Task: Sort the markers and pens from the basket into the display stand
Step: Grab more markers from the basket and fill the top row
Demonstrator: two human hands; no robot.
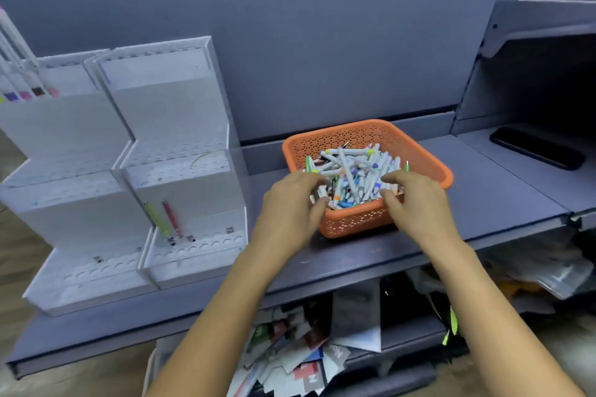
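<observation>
Well back on the tabletop (483, 190), a heap of white markers and pens (351, 171) with coloured caps fills an orange perforated basket (354, 222). Both hands reach over its near edge. The left hand (290, 203) sits at the near-left corner, fingers bent onto the pile and thumb by the rim, with a gap between them and nothing pinched. The right hand (416, 200) is at the near-right side, fingers stretched across the pens and thumb spread below, also holding nothing.

Left of the basket, apart from it, stands the white stepped display stand (180, 106), its tiers drilled with rows of round holes. A green pen (157, 219) and a pink pen (172, 219) lean side by side in the lowest tier of its right half. At the far left, a row of capped markers (19, 74) slants in the upper tier. A black phone (537, 148) lies far right, and loose papers (290, 358) are piled below.
</observation>
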